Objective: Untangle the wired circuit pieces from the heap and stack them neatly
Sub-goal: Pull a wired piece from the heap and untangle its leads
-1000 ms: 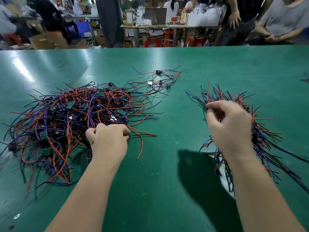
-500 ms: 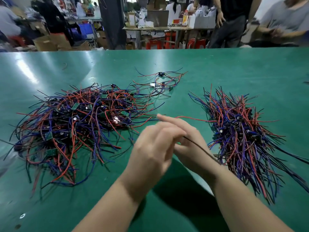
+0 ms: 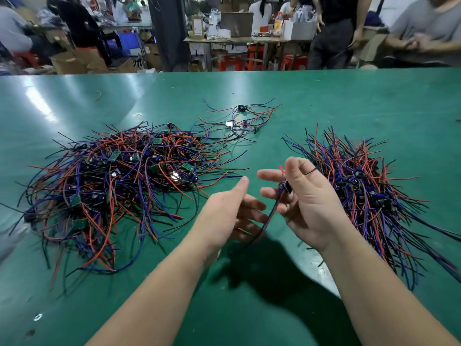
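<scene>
A wired circuit piece (image 3: 287, 188) is pinched in the loosely curled right hand (image 3: 308, 203), raised between heap (image 3: 119, 186) and stack (image 3: 369, 196). Its wires (image 3: 270, 216) hang past the open, straight-fingered left hand (image 3: 230, 212), probably for straightening before stacking.

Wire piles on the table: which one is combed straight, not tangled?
The right pile, beside the right hand; its wires run roughly parallel, while the left heap and small far cluster cross and loop.

The small black circuit piece (image 3: 287, 187) in my right hand (image 3: 309, 203) is blurred. The red-and-blue wire stack (image 3: 369, 193) overruns the right edge.
</scene>
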